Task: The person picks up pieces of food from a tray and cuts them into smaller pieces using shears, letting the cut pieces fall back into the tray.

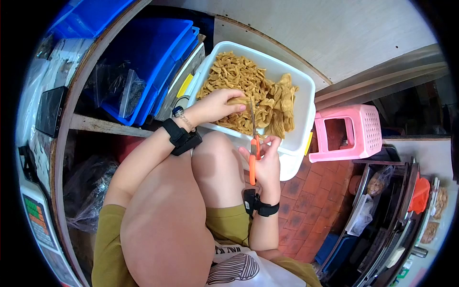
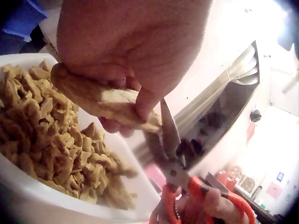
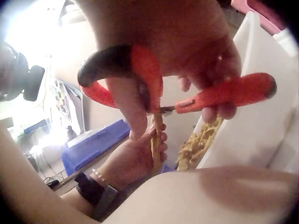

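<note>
My left hand (image 1: 217,106) pinches a tan, wrinkled food strip (image 2: 100,100) between thumb and fingers, over a white plastic tub (image 1: 307,86). In my right hand (image 1: 268,167) is a pair of orange-handled scissors (image 1: 253,160), with thumb and fingers through and around the handles. The scissor blades stand apart in the left wrist view, and the strip's end lies between them, close to the left thumb. Short cut pieces (image 1: 234,69) heap the tub's far and left part. Longer uncut strips (image 1: 287,103) lie folded at its right.
The tub stands just beyond my knees. A pink plastic stool (image 1: 366,131) is to its right on the red tile floor (image 1: 306,191). Blue bins (image 1: 158,62) fill a shelf at the left. Dark trays and bags (image 1: 377,205) crowd a rack at the right.
</note>
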`<control>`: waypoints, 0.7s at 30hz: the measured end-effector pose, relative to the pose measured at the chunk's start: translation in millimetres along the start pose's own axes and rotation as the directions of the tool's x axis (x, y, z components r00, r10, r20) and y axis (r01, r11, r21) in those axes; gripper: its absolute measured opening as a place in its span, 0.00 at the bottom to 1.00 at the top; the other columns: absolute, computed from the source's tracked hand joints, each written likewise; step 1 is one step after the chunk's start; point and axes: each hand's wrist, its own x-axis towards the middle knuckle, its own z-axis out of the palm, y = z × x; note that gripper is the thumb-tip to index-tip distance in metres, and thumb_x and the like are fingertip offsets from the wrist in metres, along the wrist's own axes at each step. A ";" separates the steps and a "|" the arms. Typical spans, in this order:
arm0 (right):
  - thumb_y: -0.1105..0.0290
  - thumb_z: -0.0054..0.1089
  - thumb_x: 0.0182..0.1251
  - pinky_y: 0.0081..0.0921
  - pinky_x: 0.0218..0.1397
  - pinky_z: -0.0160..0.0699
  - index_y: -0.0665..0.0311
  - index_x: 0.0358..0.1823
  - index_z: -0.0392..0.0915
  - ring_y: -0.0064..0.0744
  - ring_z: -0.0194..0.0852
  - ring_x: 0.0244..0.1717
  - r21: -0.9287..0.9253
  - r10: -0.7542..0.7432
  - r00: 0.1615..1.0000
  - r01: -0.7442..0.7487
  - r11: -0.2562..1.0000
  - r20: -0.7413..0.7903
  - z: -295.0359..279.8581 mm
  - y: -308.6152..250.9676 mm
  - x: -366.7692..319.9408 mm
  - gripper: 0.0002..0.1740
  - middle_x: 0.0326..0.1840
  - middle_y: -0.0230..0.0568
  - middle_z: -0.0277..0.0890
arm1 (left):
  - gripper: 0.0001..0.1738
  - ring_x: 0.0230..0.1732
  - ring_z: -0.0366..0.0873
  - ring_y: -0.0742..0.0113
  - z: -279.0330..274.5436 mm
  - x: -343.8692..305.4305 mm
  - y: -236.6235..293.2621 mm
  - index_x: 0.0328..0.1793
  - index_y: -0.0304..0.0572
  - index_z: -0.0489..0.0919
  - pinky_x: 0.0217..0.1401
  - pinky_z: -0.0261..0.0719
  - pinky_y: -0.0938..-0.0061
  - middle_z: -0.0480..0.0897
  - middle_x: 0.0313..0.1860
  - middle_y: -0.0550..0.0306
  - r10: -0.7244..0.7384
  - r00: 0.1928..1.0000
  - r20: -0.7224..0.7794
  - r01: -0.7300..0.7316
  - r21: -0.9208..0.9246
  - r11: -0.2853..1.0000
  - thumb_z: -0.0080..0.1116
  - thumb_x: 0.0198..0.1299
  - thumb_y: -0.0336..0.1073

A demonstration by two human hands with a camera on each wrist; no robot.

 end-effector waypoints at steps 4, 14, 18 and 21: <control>0.48 0.76 0.48 0.33 0.33 0.73 0.64 0.49 0.57 0.40 0.76 0.26 -0.063 0.026 0.999 -0.024 0.998 0.034 -1.7 -5.6 0.4 0.41 0.24 0.39 0.74 | 0.18 0.38 0.78 0.70 0.2 -0.8 2.2 0.50 0.35 0.78 0.44 0.75 0.73 0.82 0.35 0.53 -0.001 0.999 0.044 -0.002 0.065 0.998 0.60 0.63 0.42; 0.51 0.73 0.54 0.27 0.38 0.73 0.64 0.52 0.54 0.35 0.73 0.30 -0.035 -0.024 0.999 0.026 0.999 0.046 8.1 2.4 2.3 0.40 0.32 0.44 0.78 | 0.20 0.36 0.78 0.66 -2.9 -3.2 14.6 0.51 0.35 0.78 0.42 0.75 0.70 0.82 0.34 0.48 0.005 0.994 0.109 -0.018 0.119 0.993 0.61 0.62 0.44; 0.55 0.75 0.54 0.26 0.35 0.72 0.64 0.50 0.53 0.30 0.69 0.26 -0.007 -0.021 0.999 0.021 1.000 0.040 5.5 -1.3 1.4 0.38 0.28 0.42 0.76 | 0.21 0.35 0.78 0.64 -1.4 -4.4 14.0 0.52 0.34 0.79 0.42 0.75 0.70 0.82 0.34 0.48 0.037 0.997 0.064 -0.043 0.098 0.994 0.62 0.61 0.44; 0.59 0.76 0.53 0.24 0.32 0.70 0.62 0.47 0.52 0.25 0.65 0.25 0.080 -0.012 0.999 0.009 0.997 0.036 5.2 -1.4 1.5 0.37 0.25 0.39 0.74 | 0.21 0.36 0.79 0.64 -2.5 -4.6 17.1 0.52 0.34 0.78 0.42 0.75 0.71 0.82 0.35 0.48 0.029 0.998 0.056 -0.032 0.053 0.998 0.62 0.61 0.44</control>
